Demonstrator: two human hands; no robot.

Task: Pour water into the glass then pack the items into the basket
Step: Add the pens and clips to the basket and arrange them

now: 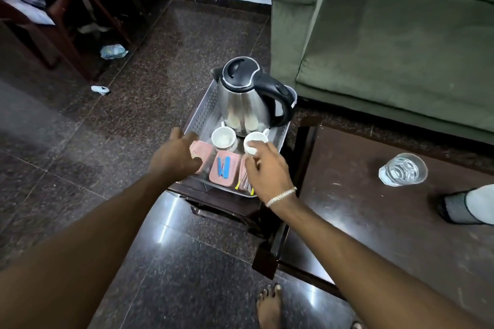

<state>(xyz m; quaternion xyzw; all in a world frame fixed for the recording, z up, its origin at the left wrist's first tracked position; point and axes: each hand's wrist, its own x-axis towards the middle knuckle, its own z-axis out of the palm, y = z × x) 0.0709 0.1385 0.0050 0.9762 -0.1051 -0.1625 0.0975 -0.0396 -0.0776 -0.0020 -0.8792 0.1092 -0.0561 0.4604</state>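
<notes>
A perforated metal basket (205, 112) sits on a small dark stool. Inside it stand a steel kettle (244, 99) with a black lid and handle, a white cup (224, 137), and several pink containers (224, 168), one holding blue sachets. My right hand (267, 168) holds a second white cup (254, 141) tilted over the basket's right side. My left hand (175, 156) rests on the leftmost pink container (201, 148) at the basket's left edge. A glass of water (403, 169) stands apart on the dark table to the right.
A dark wooden table (374, 222) lies to the right with a black-and-white object (467, 207) at its edge. A green sofa (387, 35) stands behind. A wooden chair (53, 21) and litter (113, 51) are at the left on the granite floor. My bare foot (268, 307) is below.
</notes>
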